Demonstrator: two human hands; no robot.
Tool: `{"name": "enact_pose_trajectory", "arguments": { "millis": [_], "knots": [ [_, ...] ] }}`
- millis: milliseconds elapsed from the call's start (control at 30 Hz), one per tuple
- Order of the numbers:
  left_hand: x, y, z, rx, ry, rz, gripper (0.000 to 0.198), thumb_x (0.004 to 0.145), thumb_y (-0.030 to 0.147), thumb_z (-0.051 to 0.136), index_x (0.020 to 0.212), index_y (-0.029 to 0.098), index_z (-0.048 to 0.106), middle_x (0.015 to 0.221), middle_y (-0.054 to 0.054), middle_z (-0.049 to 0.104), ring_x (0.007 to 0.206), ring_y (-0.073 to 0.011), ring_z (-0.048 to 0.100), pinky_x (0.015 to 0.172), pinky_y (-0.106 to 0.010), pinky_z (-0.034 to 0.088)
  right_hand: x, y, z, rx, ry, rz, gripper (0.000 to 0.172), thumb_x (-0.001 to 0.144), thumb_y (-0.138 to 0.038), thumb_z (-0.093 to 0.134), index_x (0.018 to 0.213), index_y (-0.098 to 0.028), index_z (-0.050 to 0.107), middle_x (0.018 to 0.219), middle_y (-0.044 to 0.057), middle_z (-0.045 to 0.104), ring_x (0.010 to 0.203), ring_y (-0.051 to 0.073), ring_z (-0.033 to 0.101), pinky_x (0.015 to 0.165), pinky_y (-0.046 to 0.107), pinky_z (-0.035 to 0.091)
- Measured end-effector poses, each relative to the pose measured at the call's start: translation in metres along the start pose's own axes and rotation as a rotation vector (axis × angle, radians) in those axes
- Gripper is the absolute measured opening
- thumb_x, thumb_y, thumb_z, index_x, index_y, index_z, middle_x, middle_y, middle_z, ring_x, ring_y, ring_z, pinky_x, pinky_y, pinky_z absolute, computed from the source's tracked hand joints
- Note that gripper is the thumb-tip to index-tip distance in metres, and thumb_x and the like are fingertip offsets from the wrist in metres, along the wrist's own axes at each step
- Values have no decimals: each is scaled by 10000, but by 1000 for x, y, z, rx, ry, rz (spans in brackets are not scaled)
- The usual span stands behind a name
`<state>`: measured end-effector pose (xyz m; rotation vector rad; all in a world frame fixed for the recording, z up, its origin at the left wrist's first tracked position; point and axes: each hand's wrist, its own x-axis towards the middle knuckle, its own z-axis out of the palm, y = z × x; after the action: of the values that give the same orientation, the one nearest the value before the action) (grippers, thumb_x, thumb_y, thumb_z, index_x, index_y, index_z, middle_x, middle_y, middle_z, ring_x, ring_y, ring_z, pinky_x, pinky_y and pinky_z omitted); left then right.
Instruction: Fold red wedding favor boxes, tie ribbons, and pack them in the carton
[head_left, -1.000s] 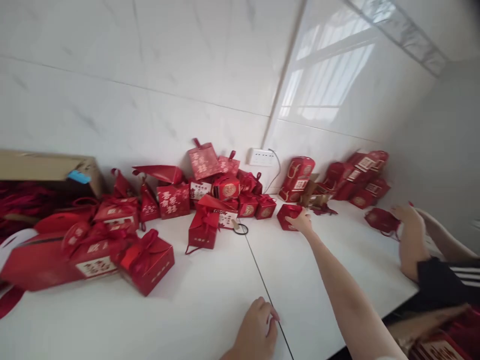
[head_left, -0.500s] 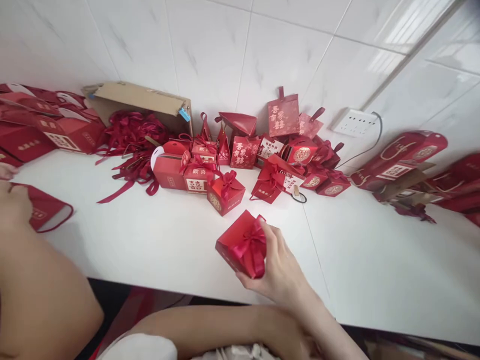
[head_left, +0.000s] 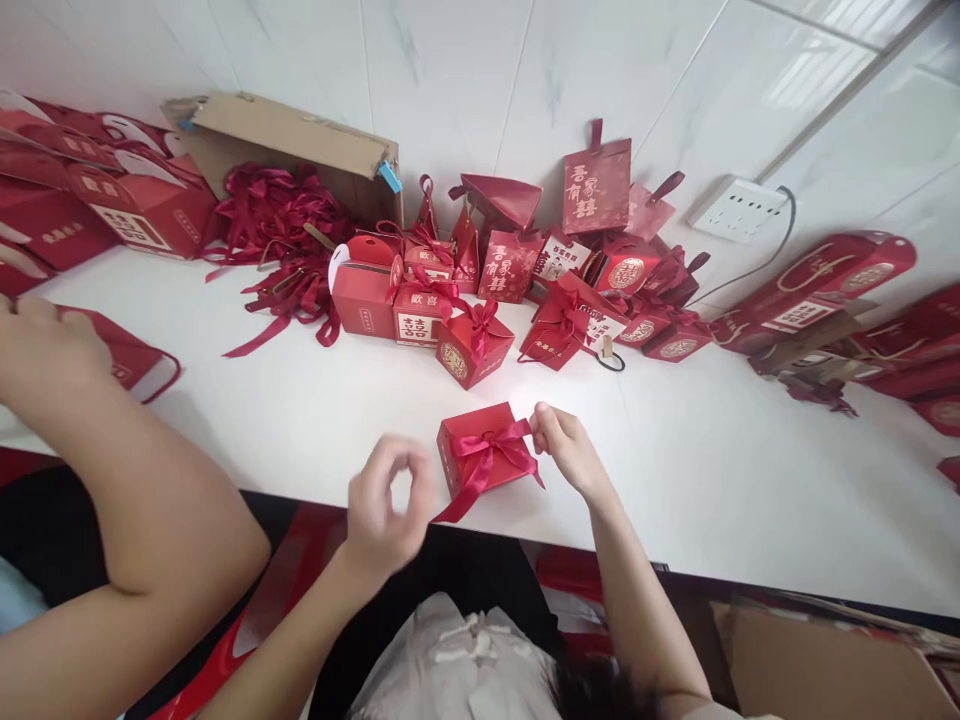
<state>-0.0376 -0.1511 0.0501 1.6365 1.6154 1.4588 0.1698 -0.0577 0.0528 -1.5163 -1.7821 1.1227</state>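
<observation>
A red box [head_left: 471, 420] with a ribbon bow [head_left: 489, 447] on top rests on the white table near its front edge. My right hand [head_left: 562, 440] is at the box's right side, fingertips pinched on a loop of the bow. On the left, my left hand [head_left: 391, 500] is slightly blurred, thumb and fingertips pressed together in a ring beside the box. Whether it holds anything is too small to tell. One ribbon tail hangs toward the table edge between the box and my left hand.
Small red boxes [head_left: 474, 345] stand in a cluster behind. A cardboard box [head_left: 292, 130] holds piled ribbons [head_left: 281, 215]. At the left, another person's hand [head_left: 52, 345] is over a red bag [head_left: 135, 355]. More red boxes [head_left: 817, 290] lie right, near a wall socket [head_left: 739, 208].
The bow box now rests on the table, where my right hand had been gripping it from the side. My left hand has come up beside it. The view has shifted.
</observation>
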Motion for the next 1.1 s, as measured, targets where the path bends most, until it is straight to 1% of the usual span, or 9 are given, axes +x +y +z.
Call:
{"name": "enact_pose_trajectory", "arguments": {
  "millis": [67, 167, 400, 667, 767, 867, 967, 1033, 1100],
  "knots": [
    [15, 0, 4, 73, -125, -241, 319, 882, 437, 428, 670, 203, 476, 588, 28, 519, 544, -118, 499, 530, -240, 395, 4, 1, 10, 114, -77, 5, 577, 820, -721, 382, 560, -209, 343, 507, -38, 362, 483, 107, 361, 502, 252, 296],
    [27, -1, 12, 134, -300, -374, 408, 850, 534, 439, 609, 206, 415, 547, 51, 464, 525, -116, 459, 548, -240, 369, -1, 1, 21, 209, -104, -2, 553, 780, -688, 494, 559, -205, 339, 522, -54, 315, 482, 84, 282, 469, 236, 226],
    [13, -13, 20, -43, -222, -394, 371, 857, 471, 440, 608, 209, 360, 572, 55, 384, 538, -101, 400, 533, -214, 343, -19, 12, 32, 427, -61, -14, 504, 793, -600, 548, 561, -209, 331, 544, -54, 305, 505, 84, 257, 481, 230, 233],
    [7, -19, 27, -103, -162, -387, 359, 869, 426, 437, 605, 206, 332, 555, 61, 297, 508, -86, 312, 503, -209, 296, -19, 25, 47, 666, -42, 30, 505, 772, -562, 591, 552, -204, 311, 537, -64, 274, 499, 75, 218, 494, 231, 216],
    [9, -20, 24, -127, -191, -417, 369, 865, 440, 449, 604, 206, 335, 555, 61, 290, 507, -88, 300, 509, -216, 304, -17, 31, 42, 639, -89, 20, 509, 787, -569, 584, 543, -200, 333, 529, -61, 296, 491, 75, 249, 497, 234, 250],
    [10, -19, 16, -155, -238, -421, 385, 889, 488, 372, 634, 202, 398, 593, 37, 391, 560, -111, 386, 560, -237, 364, -16, 42, 26, 568, -122, -8, 487, 850, -602, 486, 591, -191, 447, 546, -40, 380, 510, 100, 380, 541, 251, 361],
    [10, -15, 11, -148, -261, -419, 358, 867, 499, 414, 697, 192, 483, 665, 18, 496, 625, -127, 472, 607, -248, 411, -17, 49, 9, 526, -120, -161, 487, 803, -663, 525, 968, -207, 567, 892, 51, 581, 838, 187, 591, 724, 317, 495],
    [8, -11, 12, -108, -225, -416, 289, 821, 461, 519, 716, 191, 509, 679, 24, 520, 626, -121, 499, 607, -234, 427, -18, 48, 3, 412, -206, -297, 760, 692, -661, 665, 1287, -260, 415, 1308, 123, 466, 1219, 269, 482, 928, 416, 480],
    [6, -7, 14, -64, -170, -382, 239, 806, 414, 566, 724, 193, 526, 695, 26, 544, 650, -119, 534, 626, -223, 447, -18, 44, 4, 249, -317, -377, 993, 647, -566, 757, 1433, -284, 219, 1499, 140, 250, 1394, 292, 278, 1072, 485, 371]
  ]
}}
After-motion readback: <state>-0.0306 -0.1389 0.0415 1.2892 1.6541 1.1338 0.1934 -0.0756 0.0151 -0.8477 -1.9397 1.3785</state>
